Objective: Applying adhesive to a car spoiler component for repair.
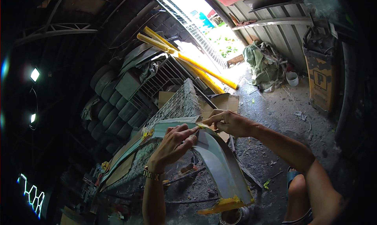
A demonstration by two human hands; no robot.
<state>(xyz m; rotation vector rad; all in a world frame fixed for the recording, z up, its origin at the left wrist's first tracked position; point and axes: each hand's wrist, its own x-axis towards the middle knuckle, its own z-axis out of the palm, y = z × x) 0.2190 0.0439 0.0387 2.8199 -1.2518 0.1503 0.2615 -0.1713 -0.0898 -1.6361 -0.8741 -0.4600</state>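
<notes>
A curved grey-green car body panel (214,156), shaped like a fender, lies across a mesh-covered stand in front of me. Yellow filler marks its lower end, its left part and a small spot at the top bend. My left hand (176,142), with a watch on the wrist, rests its outstretched fingertips on the panel beside that spot. From the other side, my right hand (231,123) comes to the same bend. Its index finger reaches forward and the other fingers are curled in; whatever they may hold is hidden.
Stacked tyres (108,107) stand at the left. Yellow poles (204,70) lean near the bright doorway. A white bucket (292,78), a cloth heap (263,64) and a tall yellow-black machine (322,78) stand at the right. A round can (232,217) sits below the panel's end.
</notes>
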